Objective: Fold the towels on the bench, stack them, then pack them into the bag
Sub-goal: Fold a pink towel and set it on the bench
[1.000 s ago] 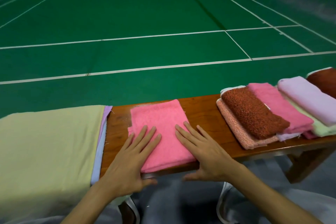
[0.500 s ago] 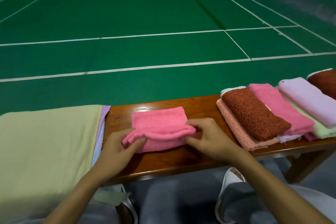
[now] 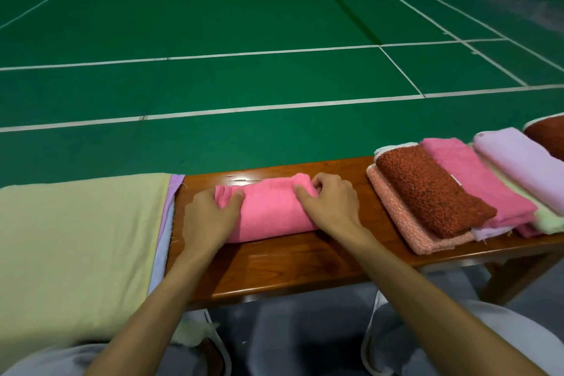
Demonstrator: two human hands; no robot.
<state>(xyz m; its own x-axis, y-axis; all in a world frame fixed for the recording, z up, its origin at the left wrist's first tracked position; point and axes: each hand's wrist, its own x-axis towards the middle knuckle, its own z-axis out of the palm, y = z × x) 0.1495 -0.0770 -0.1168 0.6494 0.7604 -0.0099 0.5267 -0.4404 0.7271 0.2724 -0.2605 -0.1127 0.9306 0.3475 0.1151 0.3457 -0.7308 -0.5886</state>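
Pink towel (image 3: 271,210): folded into a thick oblong, laid flat on the middle of the wooden bench (image 3: 305,265), long side running left to right, nearer the far edge than the near one.

Left end of the towel is gripped by the left hand (image 3: 210,217); the thumb is pressed on the top layer and the fingers are curled round the stacked edges. The far right corner is held by the right hand (image 3: 329,207), fingers bent over the fold, thumb laid on the upper face. Both forearms are stretched across the near edge of the bench.

To the left, just beside the left hand, a yellow-green cloth (image 3: 79,247) is spread flat over the bench end; lilac and pale blue edges are seen under it.

To the right, apart from the pink towel, a row of folded towels is overlapped like tiles: a rust-red towel (image 3: 427,189) lies on a salmon towel (image 3: 406,223), then a second pink one (image 3: 476,180), then a lilac towel (image 3: 525,165) over a pale green towel (image 3: 546,220).

Behind the bench, a green court floor (image 3: 213,24) marked with white lines is seen.
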